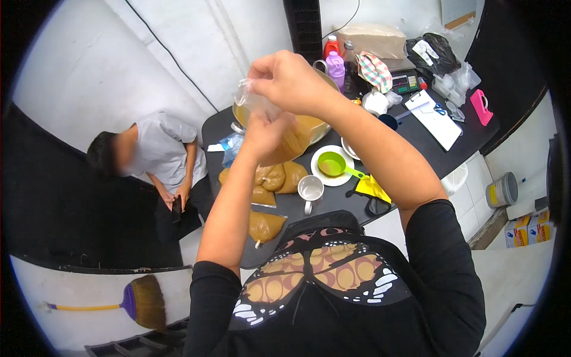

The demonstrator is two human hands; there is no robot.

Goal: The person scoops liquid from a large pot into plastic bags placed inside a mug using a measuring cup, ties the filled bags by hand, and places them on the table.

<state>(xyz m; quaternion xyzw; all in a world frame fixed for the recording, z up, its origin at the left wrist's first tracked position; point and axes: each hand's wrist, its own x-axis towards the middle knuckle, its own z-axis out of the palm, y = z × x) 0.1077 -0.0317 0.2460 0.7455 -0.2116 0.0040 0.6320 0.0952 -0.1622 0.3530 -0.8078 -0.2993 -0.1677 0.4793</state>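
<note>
Head view: at upper centre, the right hand has its fingers pinched on the clear neck of a brown-filled plastic bag; the left hand is clamped around it just below. At centre, a white mug stands near more filled bags on the black table.

A dark table runs from the middle to the upper right of the frame. At the middle it bears bags of brown filling, a white mug, a white plate and a large bowl; toward the upper right, a lilac bottle, a clipboard and a pink object
</note>
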